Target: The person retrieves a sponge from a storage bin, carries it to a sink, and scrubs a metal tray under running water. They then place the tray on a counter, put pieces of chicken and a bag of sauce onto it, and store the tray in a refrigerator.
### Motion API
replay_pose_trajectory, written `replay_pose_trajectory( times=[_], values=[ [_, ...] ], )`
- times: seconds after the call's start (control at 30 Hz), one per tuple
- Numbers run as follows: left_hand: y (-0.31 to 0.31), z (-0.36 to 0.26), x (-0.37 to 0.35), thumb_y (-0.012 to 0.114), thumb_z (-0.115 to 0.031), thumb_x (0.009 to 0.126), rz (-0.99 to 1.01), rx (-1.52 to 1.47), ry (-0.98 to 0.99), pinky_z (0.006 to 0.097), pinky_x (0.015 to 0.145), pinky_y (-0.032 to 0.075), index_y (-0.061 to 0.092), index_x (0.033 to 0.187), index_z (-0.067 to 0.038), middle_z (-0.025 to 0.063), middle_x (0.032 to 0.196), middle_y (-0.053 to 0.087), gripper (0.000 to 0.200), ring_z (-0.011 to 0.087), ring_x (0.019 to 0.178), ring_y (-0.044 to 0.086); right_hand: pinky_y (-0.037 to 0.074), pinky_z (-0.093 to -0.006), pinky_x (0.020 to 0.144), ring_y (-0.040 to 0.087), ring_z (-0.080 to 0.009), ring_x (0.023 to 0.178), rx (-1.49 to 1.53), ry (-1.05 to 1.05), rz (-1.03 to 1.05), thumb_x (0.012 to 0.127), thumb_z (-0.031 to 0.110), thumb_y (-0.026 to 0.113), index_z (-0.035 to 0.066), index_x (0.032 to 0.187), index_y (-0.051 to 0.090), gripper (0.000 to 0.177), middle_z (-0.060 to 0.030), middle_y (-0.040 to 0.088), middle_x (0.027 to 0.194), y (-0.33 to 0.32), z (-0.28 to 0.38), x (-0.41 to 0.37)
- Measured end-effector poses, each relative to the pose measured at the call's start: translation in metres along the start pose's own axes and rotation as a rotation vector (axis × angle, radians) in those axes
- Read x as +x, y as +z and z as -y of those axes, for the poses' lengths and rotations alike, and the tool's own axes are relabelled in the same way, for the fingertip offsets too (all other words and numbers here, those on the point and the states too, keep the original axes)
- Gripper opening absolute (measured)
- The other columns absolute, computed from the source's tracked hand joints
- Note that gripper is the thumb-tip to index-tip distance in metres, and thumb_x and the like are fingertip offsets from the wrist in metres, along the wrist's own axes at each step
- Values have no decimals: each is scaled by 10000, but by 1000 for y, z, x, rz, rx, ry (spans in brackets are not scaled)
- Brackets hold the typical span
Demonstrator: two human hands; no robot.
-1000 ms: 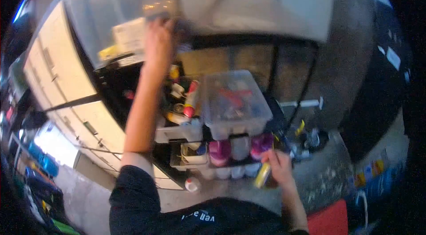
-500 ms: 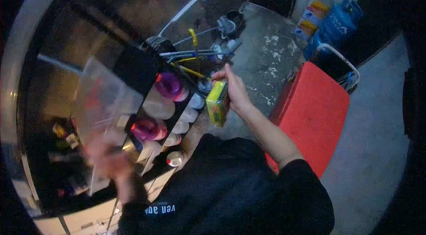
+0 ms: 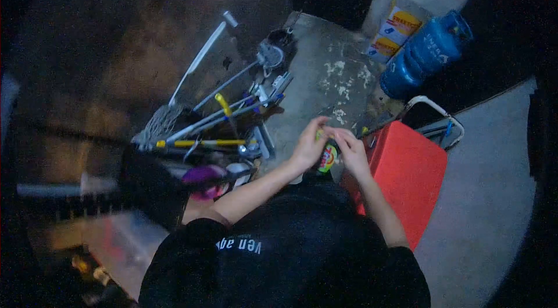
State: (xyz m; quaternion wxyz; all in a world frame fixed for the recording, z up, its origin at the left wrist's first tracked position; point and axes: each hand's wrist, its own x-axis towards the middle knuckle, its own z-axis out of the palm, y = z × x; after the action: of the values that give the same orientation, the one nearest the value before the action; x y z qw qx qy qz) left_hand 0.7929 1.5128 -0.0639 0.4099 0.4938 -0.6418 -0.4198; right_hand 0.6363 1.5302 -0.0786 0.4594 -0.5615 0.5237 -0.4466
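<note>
In front of my chest, both hands meet at a small yellow-green packet with a red and yellow label. It looks like a wrapped sponge pack, though its contents cannot be made out. My left hand closes round its left side. Against its upper right edge, my right hand pinches with bent fingers. The fingertips of both hands come together at the packet's top, which they partly hide.
A red box stands close by my right forearm. Beyond it are a blue gas cylinder and cartons. Mops and long handles lean ahead on the left. A purple-topped bottle is beneath my left arm.
My left hand has come from the shelf at the left over to the packet. My right hand has carried the packet to the right and nearer my body. The view has turned rightward.
</note>
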Motion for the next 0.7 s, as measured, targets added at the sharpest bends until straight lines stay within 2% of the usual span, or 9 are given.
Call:
replay_pose_trajectory(
  times=[0.13,0.2,0.27,0.3,0.4,0.47,0.53,0.57,0.7],
  values=[
    [35,28,110,560,-233,925,288,66,146,370,877,466,484,1241,-28,208,1123,597,384,333,1065,587,441,-310,924,587,-219,1058,-229,-48,4,904,133,597,-36,1086,636,251,-150,624,1124,-63,-12,57],
    [56,26,167,586,-247,910,374,81,195,370,871,471,468,1264,-31,205,1124,596,431,334,1053,592,461,-306,894,617,-204,990,-167,-77,-62,900,135,605,-24,1110,633,265,-138,652,1064,-96,-18,99],
    [69,17,236,648,-258,867,370,161,399,376,857,481,445,1302,-37,193,1126,596,529,330,1026,605,490,-303,825,643,-187,890,140,64,61,907,145,598,6,1122,641,260,-123,683,957,-132,-36,162],
    [78,17,273,685,-242,836,379,174,381,375,850,487,426,1325,-41,183,1126,597,589,321,1019,608,503,-297,744,647,-154,806,-105,276,111,908,148,594,27,1091,659,229,-111,698,892,-158,-26,199],
    [91,-1,378,703,-234,821,275,285,450,372,830,493,418,1330,-43,187,1120,598,614,321,1006,614,500,-308,709,653,-165,805,-142,95,114,898,162,601,30,1055,670,216,-123,695,887,-199,-39,317],
    [96,-10,452,666,-270,851,263,286,442,390,837,497,412,1328,-51,190,1153,587,583,332,1030,608,502,-327,731,665,-217,827,-168,-27,11,882,174,617,22,1018,673,212,-139,688,911,-222,-38,393],
    [100,-17,515,665,-246,855,102,297,391,375,796,513,459,1295,-54,180,1114,613,522,312,972,636,502,-349,763,661,-282,868,-282,-229,-81,869,192,628,23,1017,670,229,-154,678,936,-242,-13,458],
    [103,-24,544,663,-229,859,49,275,371,359,766,520,491,1267,-57,174,1072,632,475,296,934,653,506,-310,783,656,-226,883,-257,-289,-13,883,177,622,24,1034,667,219,-127,681,953,-253,5,487],
    [116,-32,651,674,-250,856,138,257,369,356,782,512,472,1284,-53,187,1102,615,513,283,925,647,504,-334,797,652,-217,896,-254,-234,-13,891,134,593,26,1021,669,185,-128,683,970,-291,-7,590]
  ],
)
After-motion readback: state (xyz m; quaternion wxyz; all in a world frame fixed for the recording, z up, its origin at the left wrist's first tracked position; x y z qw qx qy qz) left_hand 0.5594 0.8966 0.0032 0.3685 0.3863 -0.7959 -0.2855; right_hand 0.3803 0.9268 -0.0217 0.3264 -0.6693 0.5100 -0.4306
